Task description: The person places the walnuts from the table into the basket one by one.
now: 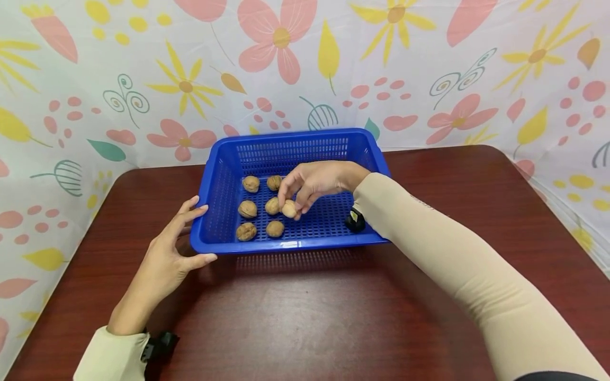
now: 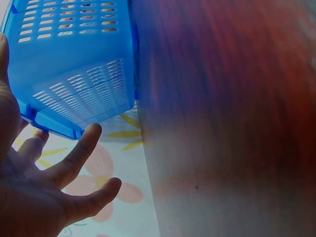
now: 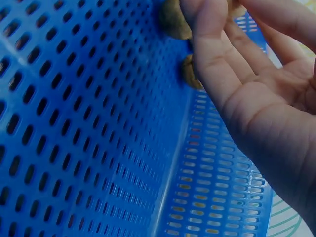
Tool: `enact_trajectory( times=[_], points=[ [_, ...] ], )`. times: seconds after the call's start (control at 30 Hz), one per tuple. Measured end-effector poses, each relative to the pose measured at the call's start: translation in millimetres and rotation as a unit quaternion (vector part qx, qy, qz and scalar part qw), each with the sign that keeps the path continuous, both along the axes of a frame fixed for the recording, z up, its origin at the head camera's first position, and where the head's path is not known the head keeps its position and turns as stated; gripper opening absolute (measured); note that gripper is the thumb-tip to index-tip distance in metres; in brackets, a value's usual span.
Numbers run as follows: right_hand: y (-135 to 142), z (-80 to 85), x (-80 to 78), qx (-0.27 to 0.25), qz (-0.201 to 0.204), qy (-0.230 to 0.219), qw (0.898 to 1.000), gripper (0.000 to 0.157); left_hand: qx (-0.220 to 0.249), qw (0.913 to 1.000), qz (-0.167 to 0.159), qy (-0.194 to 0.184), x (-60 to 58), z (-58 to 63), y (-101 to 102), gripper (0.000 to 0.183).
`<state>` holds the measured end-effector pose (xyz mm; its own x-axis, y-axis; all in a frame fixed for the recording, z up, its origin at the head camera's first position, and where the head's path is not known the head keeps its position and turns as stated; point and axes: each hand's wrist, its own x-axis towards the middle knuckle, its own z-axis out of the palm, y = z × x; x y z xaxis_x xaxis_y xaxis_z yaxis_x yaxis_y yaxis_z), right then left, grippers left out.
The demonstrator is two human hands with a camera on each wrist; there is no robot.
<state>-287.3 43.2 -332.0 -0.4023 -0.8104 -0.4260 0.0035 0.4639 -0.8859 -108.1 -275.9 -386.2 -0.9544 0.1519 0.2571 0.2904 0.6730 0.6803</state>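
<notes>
A blue rectangular plastic basket [image 1: 329, 243], long axis running left-right, holds six round brown walnuts [image 1: 247, 209] at its left, the right hand [image 1: 318, 181] pinching a paler round walnut [image 1: 288, 208] over its floor, the spread left hand [image 1: 164, 259] touching its left rim.

held walnut [image 1: 288, 209] kinda partly hidden by the right grip [image 1: 319, 179], basket [image 2: 69, 54] chopped off up top in left wrist view, tabletop [image 2: 222, 108] pretty blurry there, sleeve print [image 1: 422, 202] way too tiny to read
</notes>
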Motion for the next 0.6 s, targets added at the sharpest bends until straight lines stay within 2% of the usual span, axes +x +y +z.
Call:
enact_trajectory(
  times=[0.3, 0.6],
  points=[
    [0.6, -5.9, -0.8, 0.09, 0.038, -0.013, 0.995, 0.025, 0.02, 0.9998, -0.007, 0.005, -0.4, -3.1, 0.8, 0.088],
    [-1.0, -7.1, 1.6, 0.123, 0.056, -0.006, 0.991, 0.031, 0.024, 0.9997, -0.006, 0.002, 0.1, -3.1, 0.7, 0.088]
  ],
)
